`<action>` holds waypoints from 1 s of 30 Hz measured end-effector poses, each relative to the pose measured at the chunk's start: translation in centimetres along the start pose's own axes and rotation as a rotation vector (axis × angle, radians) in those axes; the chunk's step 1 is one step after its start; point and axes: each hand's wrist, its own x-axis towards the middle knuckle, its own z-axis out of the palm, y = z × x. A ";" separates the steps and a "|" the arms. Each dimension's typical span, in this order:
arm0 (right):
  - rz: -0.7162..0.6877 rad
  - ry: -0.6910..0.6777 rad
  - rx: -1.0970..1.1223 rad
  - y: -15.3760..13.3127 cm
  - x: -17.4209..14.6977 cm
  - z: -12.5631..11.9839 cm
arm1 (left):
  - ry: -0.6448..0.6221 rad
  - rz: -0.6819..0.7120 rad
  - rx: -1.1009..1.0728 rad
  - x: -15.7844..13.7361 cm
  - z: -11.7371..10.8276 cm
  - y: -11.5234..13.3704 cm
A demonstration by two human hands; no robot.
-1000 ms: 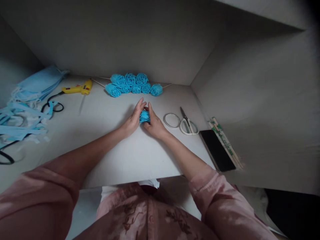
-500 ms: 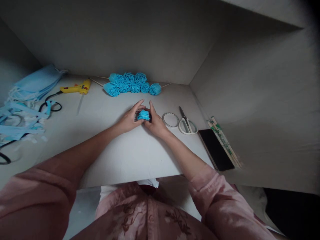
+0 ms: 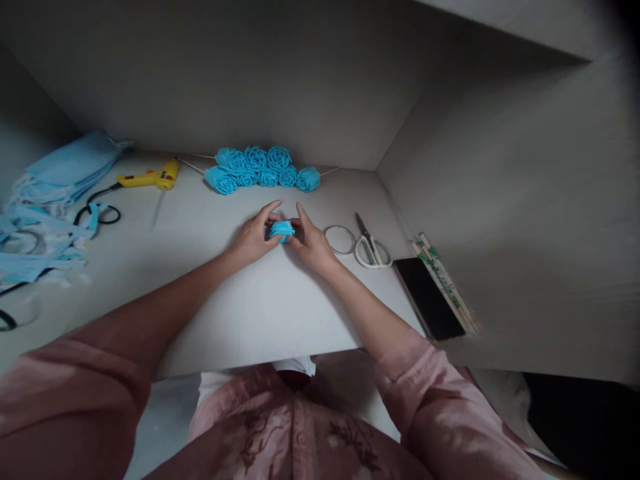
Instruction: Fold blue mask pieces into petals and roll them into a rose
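Observation:
A small folded stack of blue mask fabric (image 3: pixel 282 230) is held between my two hands above the middle of the table. My left hand (image 3: pixel 253 237) pinches its left side, thumb at the front and fingers behind. On the other side, my right hand (image 3: pixel 311 241) has its thumb and fingers against the stack's right edge, with the index finger raised. Parts of the fingers behind the fabric are hidden. Beyond my hands lie several blue fabric roses (image 3: pixel 268 167), some on thin sticks, grouped against the back wall.
To the right are a tape roll (image 3: pixel 340 240), white-handled scissors (image 3: pixel 373 250), a dark phone (image 3: pixel 430 298) and wrapped sticks (image 3: pixel 445 280). At left lie a yellow glue gun (image 3: pixel 150 177) with black cord, stacked blue masks (image 3: pixel 75 163) and fabric scraps (image 3: pixel 45 240). Walls enclose the table.
The folded blue stack has turned slightly between my hands, and more of its top shows. My fingers have shifted around it. The view has moved a little.

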 end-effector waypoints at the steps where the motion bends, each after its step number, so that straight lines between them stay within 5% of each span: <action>1: 0.012 -0.020 0.019 0.1 0.0 0.1 | -0.012 -0.006 0.012 0.0 0.0 -0.1; 12: 0.165 0.058 0.494 -2.0 0.0 0.3 | -0.072 0.006 0.094 -0.3 0.1 0.0; 23: 0.060 0.017 0.500 -3.7 0.4 1.8 | -0.160 0.106 0.257 -0.5 0.4 -0.7; 30: 0.063 0.062 0.549 -3.5 0.1 1.2 | -0.134 0.007 0.267 -0.4 -0.2 0.3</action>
